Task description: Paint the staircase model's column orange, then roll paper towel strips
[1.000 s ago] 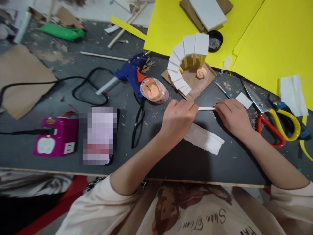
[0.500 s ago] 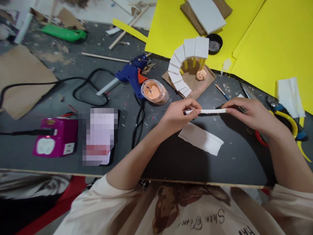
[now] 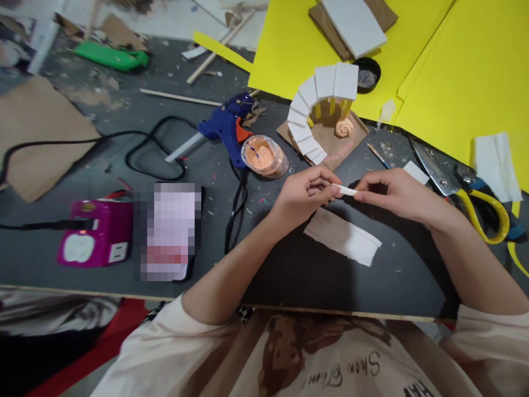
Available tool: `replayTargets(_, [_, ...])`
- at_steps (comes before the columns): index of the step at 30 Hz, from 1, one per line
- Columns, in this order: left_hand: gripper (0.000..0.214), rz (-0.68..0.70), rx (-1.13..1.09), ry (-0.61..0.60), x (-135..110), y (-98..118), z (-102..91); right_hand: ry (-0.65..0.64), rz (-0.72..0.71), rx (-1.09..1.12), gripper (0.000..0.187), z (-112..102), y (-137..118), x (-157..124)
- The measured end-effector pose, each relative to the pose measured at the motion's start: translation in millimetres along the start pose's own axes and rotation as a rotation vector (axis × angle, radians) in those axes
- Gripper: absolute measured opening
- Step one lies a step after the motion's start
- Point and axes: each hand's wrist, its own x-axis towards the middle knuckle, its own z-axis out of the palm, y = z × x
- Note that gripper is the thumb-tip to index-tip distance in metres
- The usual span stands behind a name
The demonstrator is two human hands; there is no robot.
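Observation:
Between my two hands runs a thin white rolled strip (image 3: 346, 191), perhaps tissue or cloth; a short length shows. My left hand (image 3: 306, 193) pinches its left end between thumb and fingers. At the other end, the thumb and forefinger of my right hand (image 3: 388, 193) grip it. A flat white strip with frayed edges (image 3: 343, 237) lies on the table just below. Beyond my hands stands a small curved staircase model (image 3: 308, 113) with white steps, on a cardboard base (image 3: 359, 124) beside a peach-coloured coil (image 3: 344, 128).
Left of the model are an open jar of peach paste (image 3: 264, 157) and a blue glue gun (image 3: 225, 127) with its cord. A phone (image 3: 171, 231) and purple box (image 3: 97, 234) lie left. Yellow-handled scissors (image 3: 483, 215) lie right, near yellow sheets (image 3: 463, 66).
My right hand has moved left, closer to my left hand, so less of the white strip shows between them. The scissors are now more exposed. The view has shifted slightly.

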Motion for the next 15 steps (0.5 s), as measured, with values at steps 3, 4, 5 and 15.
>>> replayTargets(3, [0.017,0.046,-0.013,0.004,-2,-3,-0.4,-0.059,0.031,0.052,0.027,3,-2,0])
replayTargets(4, [0.017,0.069,-0.008,-0.007,-3,-4,-0.2,-0.070,0.031,0.072,0.030,5,-3,1])
replayTargets(5, [0.017,0.092,0.001,-0.020,-3,-5,0.1,-0.068,0.028,0.095,0.032,8,-4,2])
replayTargets(15, [0.023,0.117,0.005,0.005,-5,-10,1.5,0.058,-0.032,0.221,0.029,22,1,7])
